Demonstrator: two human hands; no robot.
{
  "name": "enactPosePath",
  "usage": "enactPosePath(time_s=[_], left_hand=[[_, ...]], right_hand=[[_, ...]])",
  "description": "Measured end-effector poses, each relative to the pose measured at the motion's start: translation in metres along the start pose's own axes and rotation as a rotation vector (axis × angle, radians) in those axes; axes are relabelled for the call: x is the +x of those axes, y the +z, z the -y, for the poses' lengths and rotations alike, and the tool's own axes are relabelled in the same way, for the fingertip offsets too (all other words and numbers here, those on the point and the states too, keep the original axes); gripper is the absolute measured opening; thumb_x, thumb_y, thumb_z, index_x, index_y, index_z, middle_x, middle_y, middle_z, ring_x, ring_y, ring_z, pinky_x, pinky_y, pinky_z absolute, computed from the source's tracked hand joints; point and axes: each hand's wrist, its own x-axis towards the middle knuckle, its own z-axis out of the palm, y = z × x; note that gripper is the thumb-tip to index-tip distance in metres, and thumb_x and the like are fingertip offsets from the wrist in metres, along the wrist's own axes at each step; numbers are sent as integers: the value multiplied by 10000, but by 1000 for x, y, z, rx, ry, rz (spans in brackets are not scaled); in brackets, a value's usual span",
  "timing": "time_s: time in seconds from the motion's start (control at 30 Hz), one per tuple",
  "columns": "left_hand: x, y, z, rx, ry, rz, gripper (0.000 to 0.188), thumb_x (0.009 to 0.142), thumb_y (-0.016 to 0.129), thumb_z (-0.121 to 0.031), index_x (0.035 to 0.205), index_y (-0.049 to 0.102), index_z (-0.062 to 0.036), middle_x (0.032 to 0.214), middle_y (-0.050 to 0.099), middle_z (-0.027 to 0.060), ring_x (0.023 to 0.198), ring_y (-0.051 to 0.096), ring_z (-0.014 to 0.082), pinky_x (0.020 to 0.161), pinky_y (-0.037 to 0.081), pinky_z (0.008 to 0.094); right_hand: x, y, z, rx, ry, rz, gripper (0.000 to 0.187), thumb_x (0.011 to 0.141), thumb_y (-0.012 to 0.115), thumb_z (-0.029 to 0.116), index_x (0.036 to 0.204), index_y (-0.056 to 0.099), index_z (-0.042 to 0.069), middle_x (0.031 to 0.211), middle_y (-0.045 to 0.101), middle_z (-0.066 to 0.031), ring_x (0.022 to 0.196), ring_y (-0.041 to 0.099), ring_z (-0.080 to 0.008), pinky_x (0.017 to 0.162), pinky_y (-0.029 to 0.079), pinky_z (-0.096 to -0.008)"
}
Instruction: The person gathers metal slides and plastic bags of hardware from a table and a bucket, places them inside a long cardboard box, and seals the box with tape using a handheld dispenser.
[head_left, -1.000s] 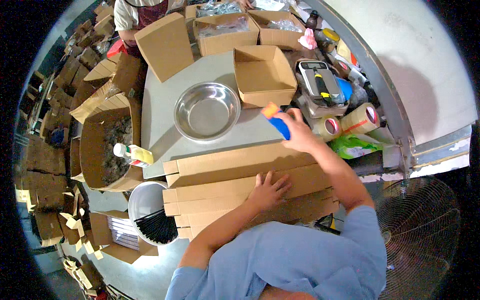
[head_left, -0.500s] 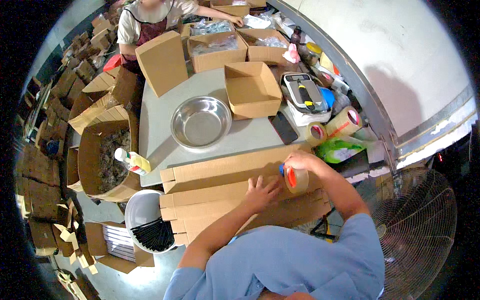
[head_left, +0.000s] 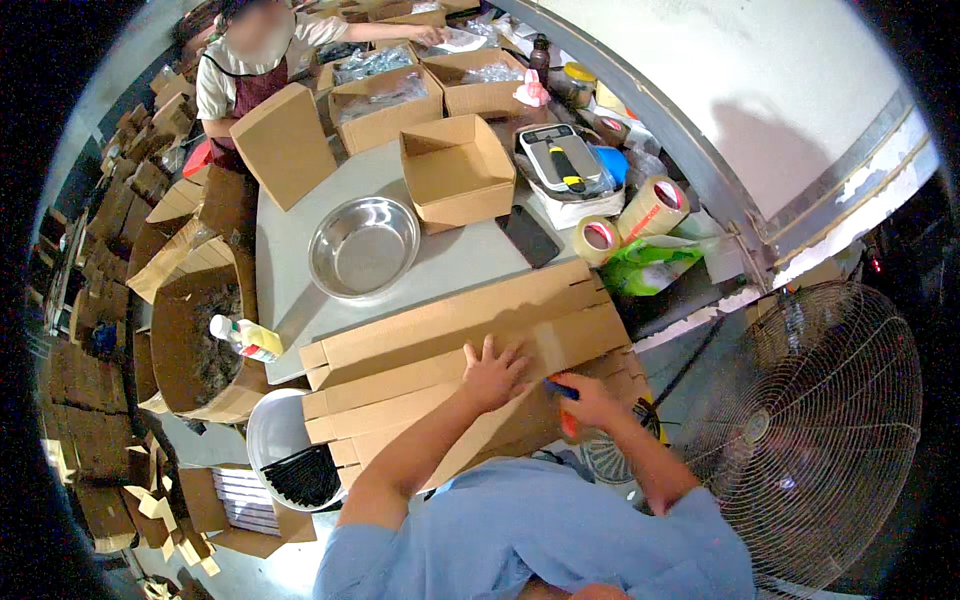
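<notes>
Flat, slotted cardboard box blanks [head_left: 400, 385] lie at the table's near edge. My left hand [head_left: 495, 376] rests palm down on the cardboard with its fingers spread. My right hand [head_left: 592, 402] is closed round a tape dispenser [head_left: 566, 391] with blue and orange parts, at the near edge of the blanks. Its tape roll is mostly hidden by the hand. A shiny strip of clear tape [head_left: 547, 343] appears to lie on the cardboard between the far side and the dispenser.
Beyond the cardboard stand a steel bowl [head_left: 364, 248], an open carton [head_left: 458, 175] and a phone [head_left: 528, 237]. Tape rolls [head_left: 596, 240] lie at the right, above a large fan [head_left: 800, 430]. A bottle [head_left: 246, 338] and a white bucket [head_left: 277, 425] are left. A co-worker [head_left: 245, 75] reaches across cartons.
My right hand has drawn the tape dispenser toward me, to the near edge of the cardboard. My left hand stays flat on it. The whole view has shifted somewhat.
</notes>
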Motion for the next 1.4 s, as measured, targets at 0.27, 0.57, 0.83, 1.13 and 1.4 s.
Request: enactPosePath(time_s=[0.27,0.57,0.83,1.13,1.4], left_hand=[[84,1,-39,-82,-43,33,704,708,665,-485,1282,423,-158,1377,317,198,1251,289,413,958,229,648],[32,9,-20,48,-221,22,806,725,658,-462,1409,242,-371,1439,243,201,1300,227,426,1013,167,620],[-212,-38,138,-8,-159,-12,615,768,542,-581,1331,359,-416,1443,239,158,1275,276,411,1046,191,566],[-233,-20,164,-111,-118,-191,415,758,591,-506,1063,529,-232,1400,295,171,1248,306,433,1023,212,596],[-241,-18,164,-84,-126,-175,421,768,583,-477,1124,517,-261,1413,288,175,1252,300,442,1025,202,590]], right_hand=[[-4,3,-7,-167,141,134,461,721,598,245,1161,592,106,1046,630,-178,935,615,-297,834,472,-332],[-34,21,56,-88,-59,126,412,765,589,245,1144,597,84,1023,633,-171,959,599,-299,881,446,-362],[80,62,211,-49,-234,617,305,808,583,271,1027,635,65,888,665,-90,822,607,-198,757,482,-349],[186,136,281,-412,-51,349,287,676,573,276,765,673,22,781,650,-177,705,609,-267,664,466,-378],[99,157,267,-134,-53,127,378,746,619,269,1069,646,73,838,668,-124,745,613,-194,725,473,-327]])
